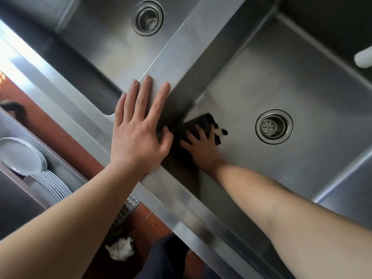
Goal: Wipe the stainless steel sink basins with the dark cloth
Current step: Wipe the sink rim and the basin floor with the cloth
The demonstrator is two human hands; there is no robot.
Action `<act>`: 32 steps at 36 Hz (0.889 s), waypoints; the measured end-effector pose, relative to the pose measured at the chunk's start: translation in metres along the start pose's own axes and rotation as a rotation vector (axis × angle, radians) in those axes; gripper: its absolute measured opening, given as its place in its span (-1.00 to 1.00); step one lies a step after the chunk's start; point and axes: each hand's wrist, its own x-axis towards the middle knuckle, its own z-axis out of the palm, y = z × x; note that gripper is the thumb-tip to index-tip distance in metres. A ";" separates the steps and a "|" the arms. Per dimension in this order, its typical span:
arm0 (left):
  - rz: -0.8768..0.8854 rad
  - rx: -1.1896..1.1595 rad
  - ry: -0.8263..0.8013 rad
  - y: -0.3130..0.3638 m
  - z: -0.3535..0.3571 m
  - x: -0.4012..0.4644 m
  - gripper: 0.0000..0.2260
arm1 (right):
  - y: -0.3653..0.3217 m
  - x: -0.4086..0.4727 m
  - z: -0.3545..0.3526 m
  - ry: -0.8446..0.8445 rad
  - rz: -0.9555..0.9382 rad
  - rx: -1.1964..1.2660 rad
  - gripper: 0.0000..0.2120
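While right hand (pixel 201 146): flat fingers press dark cloth (pixel 203 123) into right basin (pixel 281 81) corner.
Left hand (pixel 138 133): spread flat on divider (pixel 181 57), holding nothing.
Nearby: drain (pixel 273 126), plates (pixel 48 184) left.

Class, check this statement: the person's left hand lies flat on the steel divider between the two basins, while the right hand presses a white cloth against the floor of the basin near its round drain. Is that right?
One detail is wrong: the cloth is dark, not white. The head view shows the right hand pressing the dark cloth on the basin floor near the round drain, the left hand flat on the steel divider.
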 end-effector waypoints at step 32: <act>0.016 -0.033 0.054 0.001 0.002 -0.004 -0.31 | 0.120 -0.067 -0.119 -0.139 -0.267 2.479 -0.88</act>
